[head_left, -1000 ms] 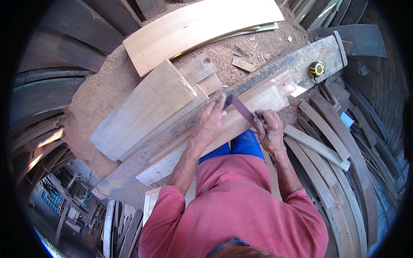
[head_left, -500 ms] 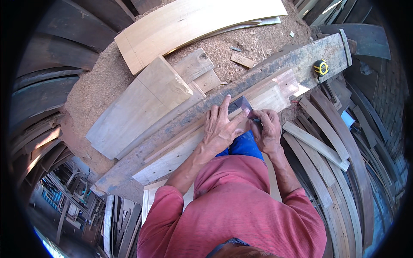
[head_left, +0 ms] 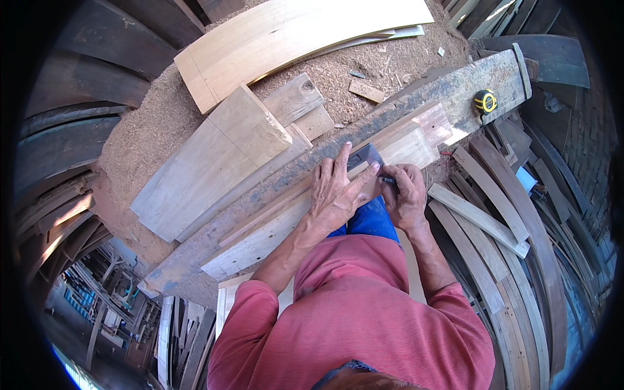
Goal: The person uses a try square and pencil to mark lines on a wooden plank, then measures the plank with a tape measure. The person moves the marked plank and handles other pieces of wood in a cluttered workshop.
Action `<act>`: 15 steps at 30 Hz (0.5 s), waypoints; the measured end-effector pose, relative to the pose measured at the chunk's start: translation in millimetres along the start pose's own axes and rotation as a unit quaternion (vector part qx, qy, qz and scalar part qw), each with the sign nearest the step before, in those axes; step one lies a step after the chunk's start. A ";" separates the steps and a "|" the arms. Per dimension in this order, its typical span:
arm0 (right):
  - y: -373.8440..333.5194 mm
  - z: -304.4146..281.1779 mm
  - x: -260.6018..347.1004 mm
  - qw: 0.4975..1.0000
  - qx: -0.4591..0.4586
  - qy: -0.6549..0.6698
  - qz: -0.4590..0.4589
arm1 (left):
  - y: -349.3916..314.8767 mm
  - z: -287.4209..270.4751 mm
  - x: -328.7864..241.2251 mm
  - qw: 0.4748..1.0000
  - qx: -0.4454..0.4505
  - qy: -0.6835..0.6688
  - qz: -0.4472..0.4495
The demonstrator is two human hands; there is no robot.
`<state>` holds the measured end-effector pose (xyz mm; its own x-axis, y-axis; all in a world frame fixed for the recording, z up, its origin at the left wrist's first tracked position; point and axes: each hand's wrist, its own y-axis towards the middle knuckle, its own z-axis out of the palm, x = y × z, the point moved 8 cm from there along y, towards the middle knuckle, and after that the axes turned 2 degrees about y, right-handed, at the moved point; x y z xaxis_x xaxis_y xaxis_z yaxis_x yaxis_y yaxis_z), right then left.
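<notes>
Pale wood across the middle: a board (head_left: 408, 151) lies lengthwise on the thick plank (head_left: 499, 79) that runs from near left to far right. Square (head_left: 365, 156) sits on the board, just in front of the torso, dark metal, blade partly behind the fingers.

Left hand (head_left: 333, 193) holds the square against the board. Thumb on the near side, forefinger reaching to the far side, spread fairly wide; how hard it presses, can't tell. Right hand (head_left: 406, 195) is just right of it, narrow pinch on a small dark stub (head_left: 388, 181), probably a pencil, tip hidden by the fingers.

Handling, my judgement: square is light, stiff, thin-bladed, smooth enough to slide on planed wood. Take it by the thick stock, keep that snug to the board's edge, fingertips off the blade edge. A knock could put it out of true. Stub is light, may snap if leaned on; hold low near the tip. Board looks stiff, heavier; lift by both long edges, watch for splinters.

Around: yellow-black tape (head_left: 485, 102) on the plank, far right. Sawdust (head_left: 156, 140) beyond the plank, curved panel (head_left: 299, 36) on it at the far side. Loose timber (head_left: 478, 220) to the right.
</notes>
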<state>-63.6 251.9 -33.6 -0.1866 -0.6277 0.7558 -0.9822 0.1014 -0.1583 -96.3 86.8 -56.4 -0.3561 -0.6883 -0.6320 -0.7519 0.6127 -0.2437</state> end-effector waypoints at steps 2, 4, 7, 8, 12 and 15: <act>0.7 -0.2 -0.1 1.000 0.002 0.002 -0.003 | 0.5 -0.3 -0.1 1.000 0.004 -0.002 -0.001; 1.6 -0.3 -0.2 1.000 0.003 0.004 -0.005 | 1.4 -0.1 -0.1 1.000 0.010 -0.004 -0.003; 1.9 -0.7 0.4 1.000 0.005 0.008 -0.002 | 0.7 0.8 0.5 1.000 0.003 -0.007 0.003; 1.9 -0.6 0.2 1.000 0.006 0.011 0.003 | 1.1 0.6 0.2 1.000 0.004 -0.006 0.003; 3.7 -6.7 -4.4 0.998 0.023 0.046 0.043 | 2.7 -1.6 -1.2 1.000 0.011 0.002 0.005; -1.1 -43.7 -1.5 0.995 -0.065 -0.020 0.078 | 3.2 -1.4 -0.5 1.000 0.012 -0.005 -0.002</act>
<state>-63.2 286.5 -6.9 -0.3387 -0.6270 0.7016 -0.9364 0.2977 -0.1861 -99.2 88.5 -55.8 -0.3481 -0.6871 -0.6377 -0.7397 0.6192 -0.2633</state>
